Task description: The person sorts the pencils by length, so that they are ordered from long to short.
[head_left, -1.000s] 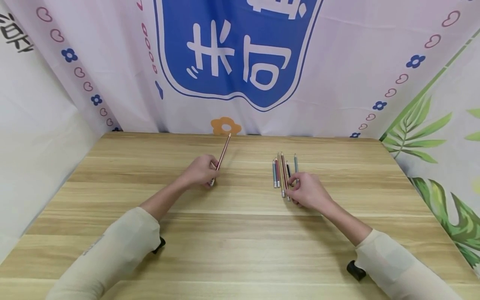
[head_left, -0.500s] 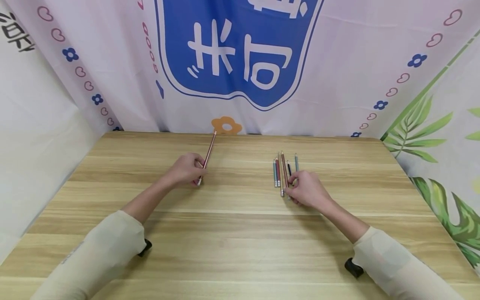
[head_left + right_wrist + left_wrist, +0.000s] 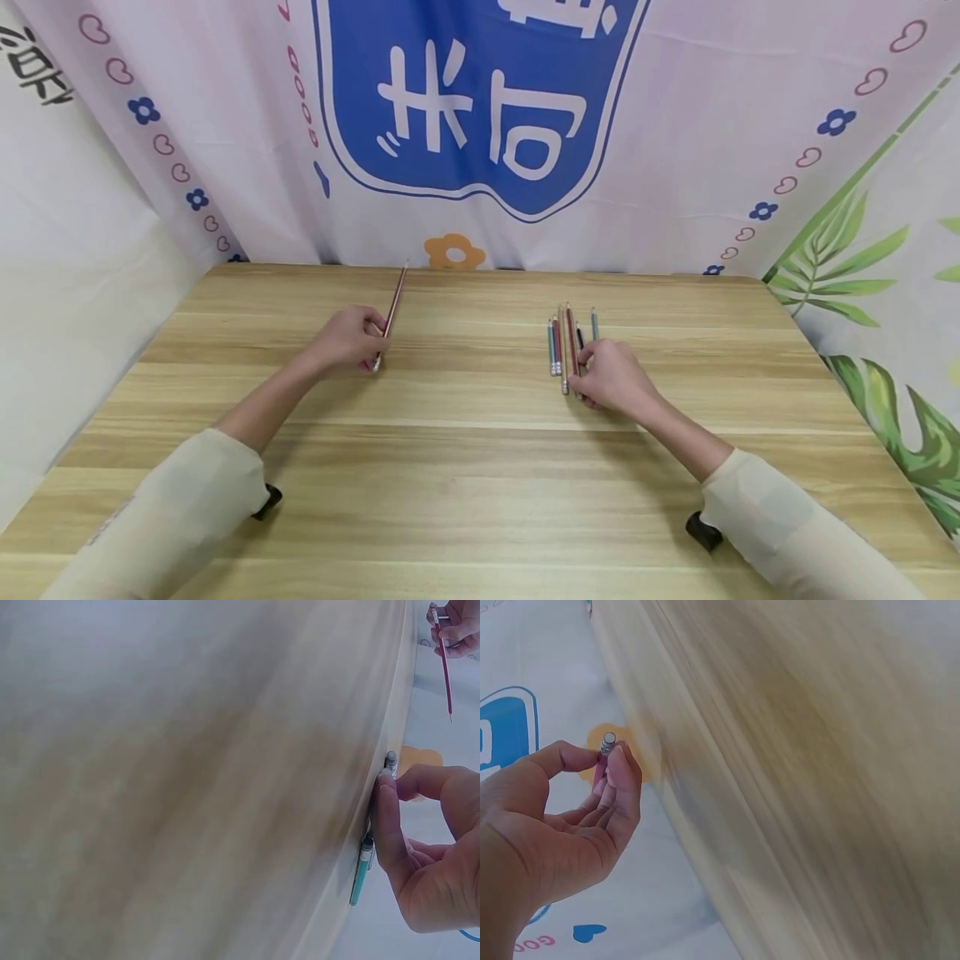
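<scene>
My left hand (image 3: pixel 347 340) pinches a red striped pencil (image 3: pixel 394 305) near its eraser end. The pencil points to the back of the table. In the left wrist view its metal-capped end (image 3: pixel 609 739) shows between thumb and fingertips. My right hand (image 3: pixel 618 379) is at a small group of pencils on the right and pinches the near end of a dark red pencil (image 3: pixel 572 329). Left of it lie a pale wooden pencil (image 3: pixel 564 358), a red pencil (image 3: pixel 557 342) and a blue one (image 3: pixel 551 346). A teal pencil (image 3: pixel 595 323) and a dark pencil (image 3: pixel 580 335) are partly hidden by the right hand.
The wood-grain table (image 3: pixel 465 500) spreads under both arms. A printed white curtain (image 3: pixel 675 167) with a blue emblem hangs along its back edge. Leaf-patterned cloth (image 3: pixel 840 283) hangs at the right, white cloth (image 3: pixel 75 217) at the left. Black bands sit under both sleeves.
My left hand has moved left with the red striped pencil, away from the group. My right hand has stayed at the pencils, with barely any shift.
</scene>
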A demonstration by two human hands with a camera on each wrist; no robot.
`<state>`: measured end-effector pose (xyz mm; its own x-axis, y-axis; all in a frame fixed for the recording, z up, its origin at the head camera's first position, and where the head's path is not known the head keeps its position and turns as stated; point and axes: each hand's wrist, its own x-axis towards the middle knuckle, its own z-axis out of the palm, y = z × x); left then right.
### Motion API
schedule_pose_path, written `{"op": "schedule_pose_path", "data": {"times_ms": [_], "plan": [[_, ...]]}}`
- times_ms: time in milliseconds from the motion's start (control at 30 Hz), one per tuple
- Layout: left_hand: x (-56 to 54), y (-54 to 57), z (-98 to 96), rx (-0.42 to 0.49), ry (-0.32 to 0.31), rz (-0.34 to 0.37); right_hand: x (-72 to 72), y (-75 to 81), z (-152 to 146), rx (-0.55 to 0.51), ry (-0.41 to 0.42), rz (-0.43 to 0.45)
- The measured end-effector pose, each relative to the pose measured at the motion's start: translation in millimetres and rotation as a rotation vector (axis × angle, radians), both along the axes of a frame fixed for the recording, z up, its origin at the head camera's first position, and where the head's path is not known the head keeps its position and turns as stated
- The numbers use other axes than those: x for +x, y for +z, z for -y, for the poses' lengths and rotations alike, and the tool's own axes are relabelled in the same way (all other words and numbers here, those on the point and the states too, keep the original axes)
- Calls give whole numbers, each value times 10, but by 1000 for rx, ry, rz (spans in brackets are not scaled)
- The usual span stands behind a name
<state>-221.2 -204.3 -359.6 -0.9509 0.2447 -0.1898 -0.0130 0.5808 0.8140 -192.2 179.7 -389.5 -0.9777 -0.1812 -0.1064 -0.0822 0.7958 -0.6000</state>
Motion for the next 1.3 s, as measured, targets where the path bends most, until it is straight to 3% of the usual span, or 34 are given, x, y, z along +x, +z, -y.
{"op": "schedule_pose_path", "data": {"times_ms": [333, 833, 1300], "plan": [[26, -1, 135, -16, 11, 0, -19, 22, 13, 14, -6, 16], [17, -7, 172, -27, 18, -16, -61, 32, 41, 76, 2, 34], [42, -25, 318, 28, -1, 27, -55, 25, -42, -100, -42, 79]]}}
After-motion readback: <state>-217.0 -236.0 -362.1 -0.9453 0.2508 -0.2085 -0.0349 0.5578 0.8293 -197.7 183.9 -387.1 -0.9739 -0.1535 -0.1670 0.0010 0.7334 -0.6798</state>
